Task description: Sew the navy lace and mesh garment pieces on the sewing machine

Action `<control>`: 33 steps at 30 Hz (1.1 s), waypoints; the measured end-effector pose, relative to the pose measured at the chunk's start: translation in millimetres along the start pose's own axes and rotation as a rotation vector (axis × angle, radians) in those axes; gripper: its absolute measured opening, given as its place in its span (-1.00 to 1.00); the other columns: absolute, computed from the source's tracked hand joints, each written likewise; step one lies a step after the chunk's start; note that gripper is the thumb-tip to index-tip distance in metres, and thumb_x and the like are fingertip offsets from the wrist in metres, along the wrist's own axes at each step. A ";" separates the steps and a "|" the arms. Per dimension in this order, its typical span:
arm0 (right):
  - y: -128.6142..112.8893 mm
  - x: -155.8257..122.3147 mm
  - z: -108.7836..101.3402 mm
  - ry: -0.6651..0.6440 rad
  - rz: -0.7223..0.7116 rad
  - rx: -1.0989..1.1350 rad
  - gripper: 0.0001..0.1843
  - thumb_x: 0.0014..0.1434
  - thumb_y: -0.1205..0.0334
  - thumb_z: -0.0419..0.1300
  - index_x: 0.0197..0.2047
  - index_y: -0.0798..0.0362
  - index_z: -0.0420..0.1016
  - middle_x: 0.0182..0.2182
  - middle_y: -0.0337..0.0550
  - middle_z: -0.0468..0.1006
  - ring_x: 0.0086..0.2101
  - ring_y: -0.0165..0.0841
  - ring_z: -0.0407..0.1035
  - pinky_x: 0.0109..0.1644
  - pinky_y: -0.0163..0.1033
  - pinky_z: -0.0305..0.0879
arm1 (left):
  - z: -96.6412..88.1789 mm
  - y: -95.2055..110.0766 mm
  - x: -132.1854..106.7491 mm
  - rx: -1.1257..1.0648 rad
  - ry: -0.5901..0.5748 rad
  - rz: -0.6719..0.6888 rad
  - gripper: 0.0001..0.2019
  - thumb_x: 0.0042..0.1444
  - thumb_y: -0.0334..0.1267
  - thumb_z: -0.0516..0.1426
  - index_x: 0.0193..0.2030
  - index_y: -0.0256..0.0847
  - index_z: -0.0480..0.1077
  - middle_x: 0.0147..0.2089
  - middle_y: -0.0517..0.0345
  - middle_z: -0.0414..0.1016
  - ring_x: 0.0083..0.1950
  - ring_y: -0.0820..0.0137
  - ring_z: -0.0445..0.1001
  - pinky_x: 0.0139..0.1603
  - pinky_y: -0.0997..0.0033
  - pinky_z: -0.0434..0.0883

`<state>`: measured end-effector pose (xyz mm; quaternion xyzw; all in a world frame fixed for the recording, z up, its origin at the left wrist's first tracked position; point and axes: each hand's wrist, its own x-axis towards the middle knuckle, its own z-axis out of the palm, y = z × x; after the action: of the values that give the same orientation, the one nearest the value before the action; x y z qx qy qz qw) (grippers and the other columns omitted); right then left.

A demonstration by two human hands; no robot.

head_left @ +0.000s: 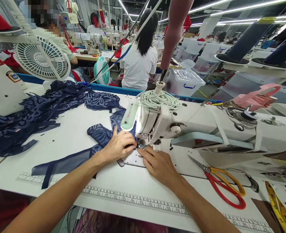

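Both your hands meet at the presser foot [141, 144] of the sewing machine [162, 121], just left of the frame's centre. Your left hand [118, 147] lies flat on the navy lace piece [101, 133], fingers spread narrowly and pressed down, thumb lifted; this looks like a way to pin the slippery cloth against the table [70, 132] and steer it. Your right hand [158, 165] comes in from lower right with the fingers straight and close together, tips touching the cloth edge right at the foot; whether they pinch it or only press, I cannot tell. The lace piece runs from under the foot out toward the left, and its plain navy strip [60, 165] trails to the lower left across the printed ruler [133, 199] on the table's front edge.

The red-handled scissors [224, 185] lie at lower right, near your right hand, probably for a quick reach. A heap of navy lace [31, 116] sits at the left, well apart from the needle. A coil of white cord [157, 99] rests on the machine's head
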<state>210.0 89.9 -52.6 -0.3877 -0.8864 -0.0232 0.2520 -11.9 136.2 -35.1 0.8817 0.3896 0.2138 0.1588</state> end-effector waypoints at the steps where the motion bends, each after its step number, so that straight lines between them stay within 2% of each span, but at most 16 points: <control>1: -0.3 0.6 -0.4 -0.008 -0.002 0.000 -0.64 0.33 0.45 -0.03 0.05 0.10 0.51 -0.36 -0.19 0.52 -0.45 -0.39 0.30 -0.46 -0.26 0.07 | 0.5 -0.7 -0.1 0.000 0.003 -0.001 -0.89 0.33 -0.28 0.12 -0.22 -0.12 0.46 -0.19 0.25 0.51 -0.01 0.29 0.37 0.28 -0.18 0.04; 8: -1.3 1.5 -3.2 -0.036 0.003 0.003 -0.64 0.30 0.47 0.00 0.05 0.07 0.49 -0.34 -0.20 0.52 -0.41 -0.37 0.34 -0.45 -0.26 0.13 | -1.7 2.0 -1.5 0.070 0.010 0.049 -0.85 0.35 -0.31 0.08 -0.18 -0.13 0.49 -0.19 0.20 0.51 -0.04 0.29 0.37 0.27 -0.19 0.08; 12: 0.7 -1.1 -1.0 0.004 0.032 0.007 -0.65 0.30 0.47 0.00 0.02 0.05 0.51 -0.33 -0.19 0.54 -0.37 -0.34 0.38 -0.42 -0.27 0.17 | -3.7 5.2 -4.3 0.165 0.008 0.138 -0.78 0.32 -0.44 0.04 -0.19 -0.15 0.50 -0.17 0.15 0.52 0.01 0.23 0.34 0.28 -0.37 -0.02; 16: 1.8 0.6 -0.7 0.067 0.061 -0.003 -0.64 0.32 0.46 -0.02 0.05 0.06 0.50 -0.27 -0.12 0.57 -0.30 -0.29 0.41 -0.33 -0.24 0.25 | -0.3 7.2 -10.5 0.370 0.033 0.282 -0.73 0.30 -0.52 0.01 -0.06 -0.17 0.47 -0.04 0.08 0.52 0.17 0.15 0.29 0.30 -0.51 -0.14; 18: 1.0 3.6 -2.3 0.062 0.043 -0.011 -0.63 0.31 0.46 -0.02 0.07 0.04 0.48 -0.22 -0.12 0.59 -0.27 -0.27 0.42 -0.29 -0.22 0.29 | 2.5 9.1 -13.8 0.430 0.055 0.318 -0.76 0.32 -0.48 0.01 -0.03 -0.19 0.45 0.01 0.03 0.50 0.24 0.11 0.26 0.32 -0.48 -0.08; 20: -0.4 6.3 -4.3 0.044 0.018 -0.025 -0.62 0.29 0.47 -0.02 0.07 0.06 0.47 -0.20 -0.11 0.61 -0.26 -0.25 0.43 -0.29 -0.20 0.32 | 4.0 11.6 -16.2 0.442 0.071 0.318 -0.75 0.33 -0.48 -0.01 0.00 -0.23 0.43 -0.01 -0.02 0.51 0.23 0.12 0.30 0.30 -0.43 0.04; 23: -1.7 7.3 -5.8 0.027 -0.019 -0.055 -0.61 0.26 0.49 0.01 0.09 0.14 0.46 -0.27 -0.08 0.61 -0.30 -0.21 0.44 -0.32 -0.17 0.34 | 1.5 14.6 -18.0 0.334 0.076 0.234 -0.72 0.31 -0.51 -0.03 0.04 -0.25 0.39 -0.13 0.03 0.53 0.02 0.24 0.47 0.23 -0.27 0.26; 25: -1.4 6.3 -4.5 0.026 -0.040 -0.075 -0.60 0.25 0.49 0.02 0.11 0.18 0.45 -0.31 -0.07 0.61 -0.33 -0.20 0.43 -0.32 -0.14 0.35 | -1.0 14.3 -18.1 0.219 0.060 0.164 -0.76 0.31 -0.48 -0.01 -0.02 -0.20 0.41 -0.18 0.10 0.53 -0.12 0.33 0.50 0.16 -0.09 0.38; 27: -0.1 5.0 -1.5 0.028 -0.051 -0.091 -0.60 0.25 0.48 0.03 0.13 0.20 0.43 -0.31 -0.07 0.61 -0.34 -0.19 0.43 -0.31 -0.13 0.36 | -0.4 11.8 -18.2 0.180 0.056 0.154 -0.76 0.30 -0.49 -0.01 -0.07 -0.17 0.43 -0.16 0.11 0.53 -0.12 0.35 0.50 0.10 0.02 0.43; 31: 2.5 4.6 4.1 0.063 -0.044 -0.110 -0.58 0.20 0.48 0.04 0.11 0.18 0.42 -0.38 -0.06 0.58 -0.31 -0.16 0.45 -0.37 -0.16 0.34 | 13.0 3.7 -19.4 0.251 0.218 0.313 -0.70 0.30 -0.55 -0.06 -0.03 -0.24 0.43 -0.07 -0.01 0.55 0.06 0.22 0.47 0.12 -0.08 0.41; 33: 2.8 5.6 3.6 0.088 -0.037 -0.124 -0.59 0.17 0.48 0.04 0.08 0.16 0.43 -0.43 -0.05 0.54 -0.32 -0.15 0.45 -0.44 -0.20 0.30 | 20.3 0.9 -19.4 0.239 0.291 0.350 -0.70 0.32 -0.55 -0.08 -0.04 -0.28 0.43 -0.11 -0.02 0.57 0.02 0.23 0.49 0.16 -0.17 0.39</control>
<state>207.2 96.6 -53.6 -0.3847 -0.8783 -0.0996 0.2659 -12.9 118.6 -57.1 0.9080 0.2725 0.3152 -0.0437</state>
